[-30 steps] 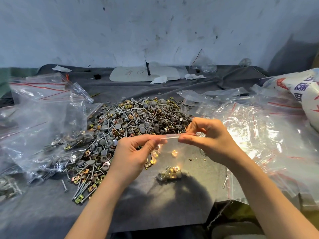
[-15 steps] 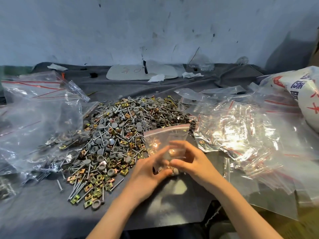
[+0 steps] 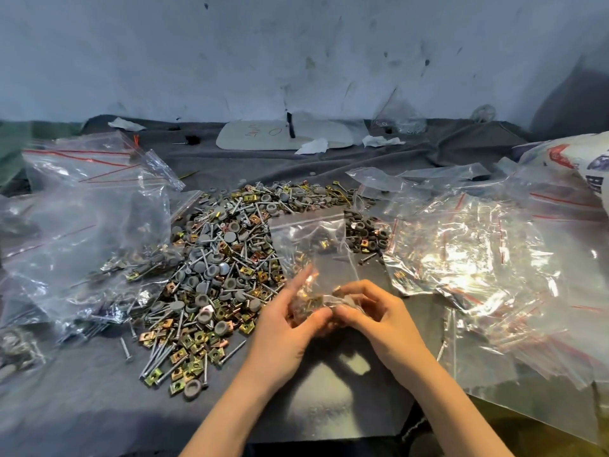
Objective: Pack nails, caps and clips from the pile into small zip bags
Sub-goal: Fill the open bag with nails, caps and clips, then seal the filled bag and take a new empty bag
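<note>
Both hands meet low over the bench (image 3: 82, 407). The left hand (image 3: 286, 328) and the right hand (image 3: 382, 321) each have their grip closed on the bottom end of the small zip bag (image 3: 316, 245). The bag stands up between them, mouth uppermost, with brassy clips (image 3: 313, 303) bunched in its lower end. The pile (image 3: 224, 268) of nails, grey caps and clips sprawls across the dark grey cloth, just left of the bag and behind it. Large clear bags (image 3: 92, 219) slump on the left. On the right lies a glinting heap of empty zip bags (image 3: 478, 268). A white board (image 3: 263, 136) lies at the back, below a scuffed, pale wall (image 3: 296, 54).
</note>
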Action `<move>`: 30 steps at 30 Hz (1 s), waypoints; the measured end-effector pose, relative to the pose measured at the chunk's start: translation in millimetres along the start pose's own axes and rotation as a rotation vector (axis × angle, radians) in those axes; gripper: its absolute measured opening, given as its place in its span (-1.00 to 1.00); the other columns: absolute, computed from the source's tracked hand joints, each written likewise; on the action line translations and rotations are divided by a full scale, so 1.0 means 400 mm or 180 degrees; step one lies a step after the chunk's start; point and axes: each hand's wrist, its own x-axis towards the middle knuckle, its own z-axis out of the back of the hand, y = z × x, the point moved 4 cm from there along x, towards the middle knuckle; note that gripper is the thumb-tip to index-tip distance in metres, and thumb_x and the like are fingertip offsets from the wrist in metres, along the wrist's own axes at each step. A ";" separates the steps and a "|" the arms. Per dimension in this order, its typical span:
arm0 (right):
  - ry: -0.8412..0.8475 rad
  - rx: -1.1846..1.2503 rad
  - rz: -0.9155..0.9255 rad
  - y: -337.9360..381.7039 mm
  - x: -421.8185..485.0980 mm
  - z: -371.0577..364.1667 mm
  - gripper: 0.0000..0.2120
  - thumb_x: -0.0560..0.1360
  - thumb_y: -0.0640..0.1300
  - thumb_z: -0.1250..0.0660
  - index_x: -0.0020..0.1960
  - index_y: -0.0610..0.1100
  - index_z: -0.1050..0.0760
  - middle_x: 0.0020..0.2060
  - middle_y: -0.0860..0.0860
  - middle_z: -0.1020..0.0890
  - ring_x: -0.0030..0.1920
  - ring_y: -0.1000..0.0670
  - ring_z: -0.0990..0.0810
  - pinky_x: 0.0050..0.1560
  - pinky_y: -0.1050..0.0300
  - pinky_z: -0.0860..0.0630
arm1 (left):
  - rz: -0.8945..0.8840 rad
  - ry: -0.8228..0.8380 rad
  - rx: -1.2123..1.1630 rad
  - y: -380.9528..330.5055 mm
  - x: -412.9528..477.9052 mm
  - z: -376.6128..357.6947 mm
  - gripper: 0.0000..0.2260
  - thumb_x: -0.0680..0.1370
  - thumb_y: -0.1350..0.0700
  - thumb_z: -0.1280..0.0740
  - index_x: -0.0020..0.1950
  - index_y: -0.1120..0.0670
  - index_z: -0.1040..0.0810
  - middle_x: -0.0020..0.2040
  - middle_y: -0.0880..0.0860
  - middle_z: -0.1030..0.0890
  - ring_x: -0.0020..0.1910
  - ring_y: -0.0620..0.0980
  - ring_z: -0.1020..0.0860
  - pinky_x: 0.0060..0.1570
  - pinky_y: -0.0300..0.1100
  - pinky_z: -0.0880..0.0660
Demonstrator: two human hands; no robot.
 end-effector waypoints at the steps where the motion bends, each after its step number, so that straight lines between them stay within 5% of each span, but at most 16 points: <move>1: -0.0013 0.0037 0.0025 0.004 -0.004 0.000 -0.83 0.37 -0.13 -0.45 -0.07 -0.14 -0.58 -0.23 -0.03 -0.67 -0.19 0.08 -0.61 -0.12 0.24 -0.53 | 0.0034 -0.0025 -0.0074 -0.001 -0.001 -0.004 -0.44 0.50 0.34 -0.39 0.38 -0.14 -0.42 0.13 0.02 -0.68 0.02 0.06 -0.67 0.00 -0.05 -0.60; 3: -0.0051 0.0159 0.0062 0.008 -0.006 0.000 -0.79 0.33 -0.05 -0.43 -0.09 -0.14 -0.59 -0.24 -0.02 -0.67 -0.20 0.08 -0.59 -0.15 0.29 -0.51 | 0.0004 -0.0135 -0.0110 -0.005 -0.004 0.004 -0.51 0.54 0.30 -0.36 0.36 -0.15 -0.43 0.11 0.00 -0.68 -0.12 0.03 -0.68 -0.17 -0.17 -0.62; 6: 0.0051 0.0321 0.0083 0.011 -0.011 0.004 -0.80 0.33 -0.05 -0.41 -0.06 -0.05 -0.62 -0.16 -0.07 -0.69 -0.16 0.06 -0.64 -0.12 0.28 -0.54 | -0.0203 -0.0235 0.0232 -0.018 -0.015 0.011 -0.54 0.57 0.31 -0.33 0.30 -0.19 -0.43 0.13 -0.28 -0.61 0.11 -0.28 -0.59 0.01 -0.42 -0.51; 10: 0.0083 0.0208 0.0074 0.000 -0.009 0.003 -0.74 0.31 -0.12 -0.42 0.00 0.02 -0.62 -0.17 -0.11 -0.68 -0.21 0.03 -0.63 -0.12 0.26 -0.56 | 0.0154 -0.0021 -0.0515 -0.031 -0.023 0.046 -0.42 0.56 0.48 -0.20 0.37 -0.14 -0.40 0.10 -0.08 -0.68 0.06 -0.06 -0.66 -0.13 -0.18 -0.63; 14: 0.0085 0.0239 0.0029 -0.010 -0.007 0.008 -0.80 0.34 -0.13 -0.37 -0.05 -0.04 -0.66 -0.25 -0.17 -0.67 -0.26 0.00 -0.61 -0.15 0.25 -0.56 | -0.0027 -0.0561 -0.1178 -0.104 0.011 0.200 -0.56 0.45 0.28 -0.31 0.26 -0.10 -0.48 -0.08 0.05 -0.71 -0.16 0.01 -0.70 -0.29 -0.22 -0.62; 18: 0.0044 0.0390 -0.0059 -0.010 -0.004 0.010 -0.83 0.35 -0.15 -0.35 -0.10 -0.10 -0.67 -0.28 -0.18 -0.66 -0.27 0.00 -0.62 -0.17 0.25 -0.57 | -0.0306 -0.1389 -0.0416 -0.192 0.060 0.394 -0.62 0.50 0.14 -0.32 0.27 -0.15 -0.45 0.03 0.13 -0.67 -0.19 0.00 -0.70 -0.32 -0.20 -0.61; 21: 0.0025 0.0372 -0.0021 -0.005 -0.005 0.009 -0.83 0.37 -0.13 -0.35 -0.09 -0.08 -0.67 -0.29 -0.16 -0.67 -0.27 0.03 -0.62 -0.18 0.29 -0.54 | -0.0112 -0.2036 0.1252 -0.213 0.093 0.505 -0.34 0.61 0.15 -0.28 0.57 -0.15 0.01 0.34 0.19 -0.50 0.13 0.05 -0.61 0.10 0.05 -0.58; 23: -0.0019 0.0407 -0.0011 -0.007 -0.007 0.010 -0.86 0.40 -0.16 -0.34 -0.10 -0.07 -0.67 -0.29 -0.15 -0.67 -0.27 0.04 -0.62 -0.20 0.30 -0.54 | 0.0026 -0.2315 0.2365 -0.213 0.101 0.527 -0.17 0.59 0.10 -0.33 0.57 -0.15 0.27 0.57 0.16 -0.15 0.49 0.17 -0.25 0.46 0.17 -0.21; 26: -0.0044 0.0352 0.0004 -0.014 -0.006 0.008 -0.84 0.47 -0.26 -0.33 -0.13 -0.08 -0.66 -0.30 -0.11 -0.66 -0.27 0.07 -0.61 -0.19 0.29 -0.53 | -0.0474 -0.2262 0.2754 -0.211 0.102 0.436 -0.15 0.56 0.15 -0.36 0.59 -0.10 0.21 0.60 0.06 0.02 0.55 0.04 0.02 0.50 0.04 0.05; 30: -0.0066 0.0321 0.0019 -0.007 -0.005 0.004 -0.85 0.50 -0.30 -0.31 -0.14 -0.14 -0.64 -0.33 -0.08 -0.65 -0.28 0.07 -0.59 -0.21 0.29 -0.50 | -0.1135 -0.1138 0.2198 -0.177 0.101 0.145 -0.35 0.56 0.18 -0.33 0.57 -0.06 -0.11 0.46 -0.02 -0.34 0.42 -0.19 -0.24 0.46 -0.13 -0.16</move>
